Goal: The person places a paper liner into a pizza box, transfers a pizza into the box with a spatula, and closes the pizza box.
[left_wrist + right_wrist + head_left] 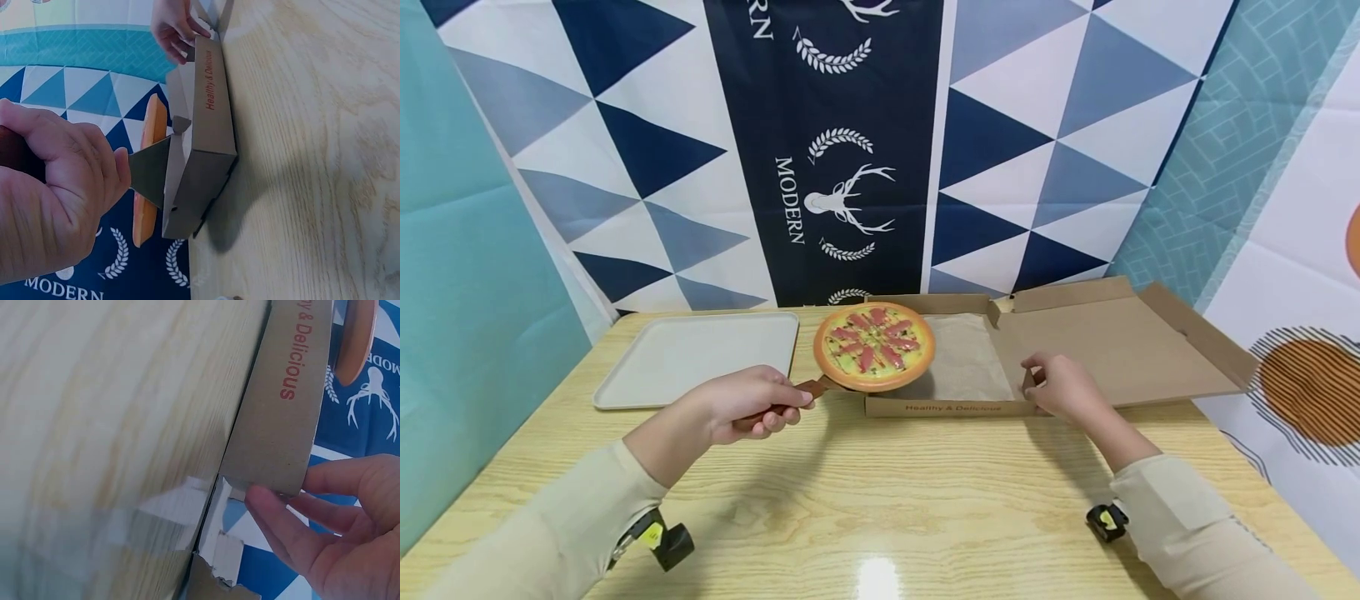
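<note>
My left hand [756,406] grips the wooden handle [811,389] of a pizza server. Its flat metal blade [151,172] lies beneath a whole round pizza [874,346] with red toppings. The pizza is held above the left part of an open cardboard pizza box [951,408], and a gap shows between pizza and box in the left wrist view. A sheet of brown paper [967,354] lines the box. At the box's front right corner, my right hand [1062,385] pinches the cardboard between thumb and fingers, as the right wrist view shows [340,519].
The box lid [1097,346] lies folded open to the right. A pale rectangular tray [700,358] rests on the left of the wooden table [880,492]. Patterned cloth [827,125] hangs close behind the table, with more cloth at both sides.
</note>
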The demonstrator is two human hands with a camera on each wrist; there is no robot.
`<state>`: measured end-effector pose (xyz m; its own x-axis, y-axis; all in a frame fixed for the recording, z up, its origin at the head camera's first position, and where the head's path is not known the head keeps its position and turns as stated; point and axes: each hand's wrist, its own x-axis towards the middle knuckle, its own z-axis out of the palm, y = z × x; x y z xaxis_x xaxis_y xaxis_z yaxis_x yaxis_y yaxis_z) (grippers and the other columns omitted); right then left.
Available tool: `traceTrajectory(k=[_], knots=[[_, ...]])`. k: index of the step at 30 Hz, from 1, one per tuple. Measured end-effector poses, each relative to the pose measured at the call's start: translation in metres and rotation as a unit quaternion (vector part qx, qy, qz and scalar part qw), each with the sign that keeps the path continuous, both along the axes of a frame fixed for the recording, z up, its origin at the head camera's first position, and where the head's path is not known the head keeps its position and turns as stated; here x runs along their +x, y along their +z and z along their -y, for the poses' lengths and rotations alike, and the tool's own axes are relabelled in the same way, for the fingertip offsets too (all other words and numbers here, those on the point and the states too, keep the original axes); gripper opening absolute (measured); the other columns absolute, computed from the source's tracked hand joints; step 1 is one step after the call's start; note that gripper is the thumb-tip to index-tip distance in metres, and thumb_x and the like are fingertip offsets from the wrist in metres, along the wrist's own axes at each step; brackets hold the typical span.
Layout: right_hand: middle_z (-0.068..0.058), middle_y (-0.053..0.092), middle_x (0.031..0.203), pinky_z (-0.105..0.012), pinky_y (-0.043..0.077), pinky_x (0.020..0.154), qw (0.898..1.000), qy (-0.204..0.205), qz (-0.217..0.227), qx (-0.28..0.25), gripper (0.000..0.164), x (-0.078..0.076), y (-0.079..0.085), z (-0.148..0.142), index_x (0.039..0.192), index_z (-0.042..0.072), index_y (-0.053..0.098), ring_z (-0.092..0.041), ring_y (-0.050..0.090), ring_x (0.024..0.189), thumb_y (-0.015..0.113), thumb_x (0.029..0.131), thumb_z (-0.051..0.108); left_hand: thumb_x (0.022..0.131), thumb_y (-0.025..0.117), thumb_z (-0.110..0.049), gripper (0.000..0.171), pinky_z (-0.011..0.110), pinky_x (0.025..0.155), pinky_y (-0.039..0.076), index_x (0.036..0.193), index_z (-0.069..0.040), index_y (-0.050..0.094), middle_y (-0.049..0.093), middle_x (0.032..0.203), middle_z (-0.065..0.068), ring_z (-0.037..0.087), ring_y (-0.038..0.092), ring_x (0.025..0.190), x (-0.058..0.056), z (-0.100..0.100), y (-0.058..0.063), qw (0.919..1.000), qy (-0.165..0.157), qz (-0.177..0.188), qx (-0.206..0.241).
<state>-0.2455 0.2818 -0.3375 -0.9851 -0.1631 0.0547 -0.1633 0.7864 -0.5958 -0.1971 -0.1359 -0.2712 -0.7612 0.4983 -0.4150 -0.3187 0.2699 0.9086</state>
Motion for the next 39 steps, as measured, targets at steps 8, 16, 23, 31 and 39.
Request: traceTrajectory(k=[8, 16, 23, 31, 39], knots=[[-0.031, 0.063, 0.098, -0.035, 0.056, 0.058, 1.000, -0.002, -0.004, 0.009, 0.046, 0.003, 0.001, 0.000, 0.128, -0.018, 0.048, -0.023, 0.067, 0.064, 0.062, 0.086, -0.003, 0.100, 0.052, -0.013, 0.019, 0.010, 0.042, 0.036, 0.102, 0.005, 0.057, 0.048, 0.064, -0.001, -0.001, 0.038, 0.044, -0.009, -0.011, -0.001, 0.9999, -0.004, -0.011, -0.011], [-0.029, 0.065, 0.095, -0.035, 0.055, 0.058, 1.000, -0.003, -0.003, 0.022, 0.048, 0.001, 0.001, -0.002, 0.128, -0.020, 0.047, -0.024, 0.067, 0.062, 0.060, 0.087, -0.002, 0.100, 0.052, -0.013, 0.020, 0.010, 0.042, 0.036, 0.103, 0.005, 0.057, 0.048, 0.064, -0.001, -0.001, 0.037, 0.044, -0.016, -0.019, -0.004, 0.9998, -0.008, -0.008, -0.017], [-0.028, 0.065, 0.094, -0.033, 0.055, 0.059, 1.000, -0.005, 0.005, 0.026, 0.047, -0.001, -0.001, -0.003, 0.129, -0.020, 0.047, -0.024, 0.067, 0.063, 0.061, 0.088, -0.001, 0.100, 0.053, -0.013, 0.018, 0.010, 0.041, 0.035, 0.098, 0.004, 0.058, 0.048, 0.064, -0.001, 0.000, 0.037, 0.043, -0.022, -0.026, -0.005, 0.9997, -0.007, -0.001, -0.025], [-0.026, 0.066, 0.092, -0.033, 0.055, 0.059, 0.999, -0.004, -0.001, 0.032, 0.047, -0.001, -0.001, -0.003, 0.129, -0.019, 0.048, -0.022, 0.067, 0.062, 0.061, 0.087, -0.001, 0.100, 0.053, -0.014, 0.018, 0.010, 0.042, 0.035, 0.098, 0.003, 0.059, 0.048, 0.063, -0.001, 0.000, 0.037, 0.043, -0.028, -0.033, -0.005, 0.9994, -0.012, 0.003, -0.032], [-0.024, 0.067, 0.090, -0.033, 0.055, 0.058, 1.000, -0.006, 0.003, 0.031, 0.047, 0.000, 0.000, 0.000, 0.129, -0.020, 0.048, -0.023, 0.067, 0.061, 0.061, 0.087, -0.003, 0.099, 0.054, -0.014, 0.017, 0.010, 0.041, 0.036, 0.091, 0.001, 0.058, 0.047, 0.061, -0.002, 0.000, 0.038, 0.041, -0.038, -0.039, -0.006, 0.9985, -0.033, 0.007, -0.042]])
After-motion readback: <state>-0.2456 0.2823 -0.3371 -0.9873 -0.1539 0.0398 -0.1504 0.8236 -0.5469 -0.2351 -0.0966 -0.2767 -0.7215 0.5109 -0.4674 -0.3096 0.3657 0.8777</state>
